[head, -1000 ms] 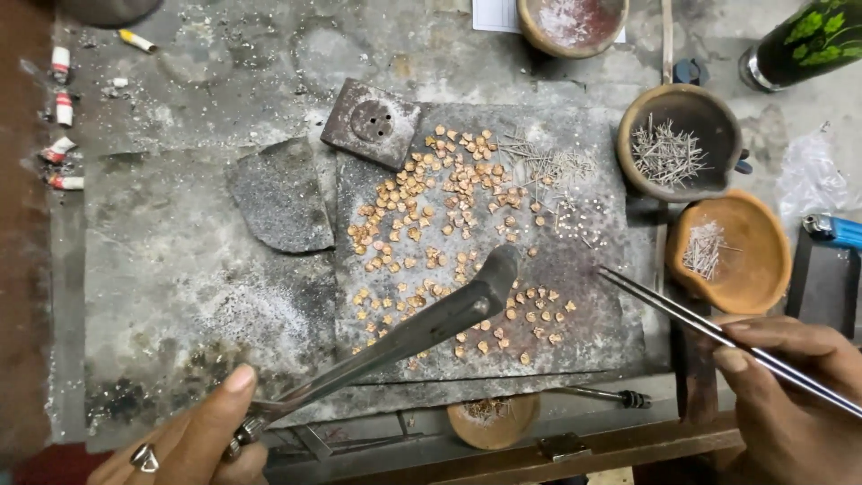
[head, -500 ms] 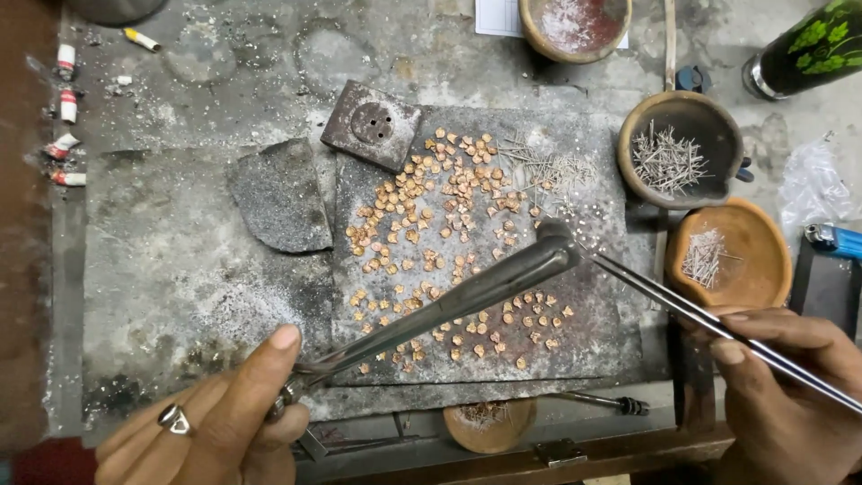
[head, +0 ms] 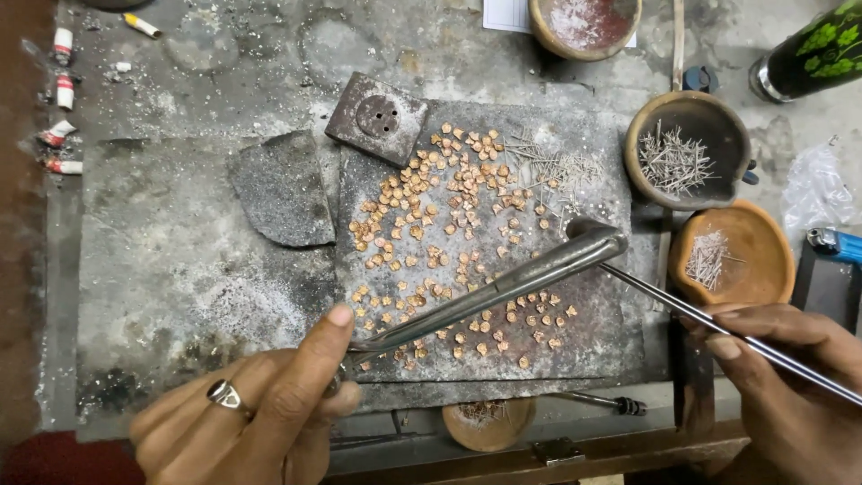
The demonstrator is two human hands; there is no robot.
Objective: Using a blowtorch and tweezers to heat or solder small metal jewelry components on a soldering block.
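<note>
The left hand (head: 260,418) is pinching the near end of a long metal blowpipe (head: 503,286) between thumb and fingers — its long axis is running up and to the right, its curved tip ending over the dark slab (head: 575,359). The right hand (head: 790,377) is closing on thin tweezers (head: 709,328), whose tips are meeting that curved tip from the right. Beyond, small copper pieces (head: 440,224) are lying scattered up-left of the tip — nearer the blowpipe's line than the right hand.
</note>
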